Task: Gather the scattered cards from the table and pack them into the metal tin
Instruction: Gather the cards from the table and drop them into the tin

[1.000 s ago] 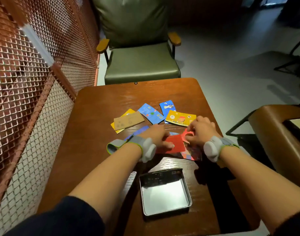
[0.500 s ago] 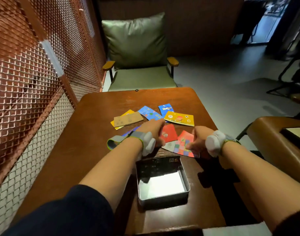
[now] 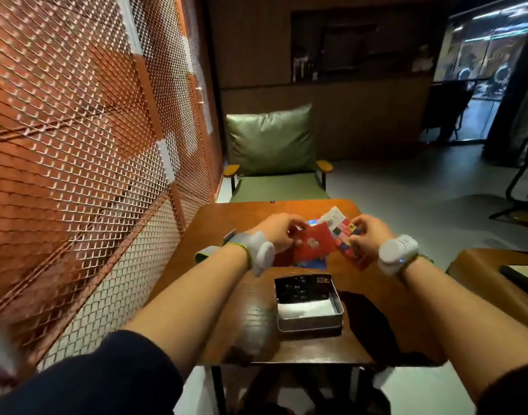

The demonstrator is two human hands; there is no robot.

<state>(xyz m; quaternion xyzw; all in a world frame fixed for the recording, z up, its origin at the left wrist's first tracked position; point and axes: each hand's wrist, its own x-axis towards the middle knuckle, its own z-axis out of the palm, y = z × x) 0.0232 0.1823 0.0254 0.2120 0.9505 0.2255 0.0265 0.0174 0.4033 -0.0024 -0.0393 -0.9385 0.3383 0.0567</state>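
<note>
A big red wire wall [image 3: 77, 145] is standing along the left side. A green chair [image 3: 274, 163] is sitting at the far end of the desk [image 3: 226, 310]. The chair is well away from the hands, so it is not getting in the way. Another brown seat [image 3: 490, 274] is peeking in on the right, apart from the desk.

The desk is brown wood. The metal tin [image 3: 309, 304] is sitting open on it, close to the person and just below the hands. It is probably there so the cards only need a short drop. The tin is looking empty inside, with a dark lining at its far wall. Nothing is covering it.

Both hands are up above the desk, past the tin. The left hand [image 3: 282, 232] is pinching a red card [image 3: 312, 242] by its edge. The right hand [image 3: 367, 235] is pinching a fan of colourful cards [image 3: 342, 232], which are sticking out at angles. The two hands are close together, and the red card is touching or nearly touching the fan. It looks like the person is putting the cards into one neat pile, because a messy fan would not fit in the tin well.

A bit of a blue card [image 3: 312, 262] is lying on the desk under the hands. The hands are hiding the rest of that spot, so I cannot tell how many cards are left there.

Each wrist is wearing a white band [image 3: 398, 253]. A small grey strap [image 3: 207, 253] is lying on the desk by the left wrist.
</note>
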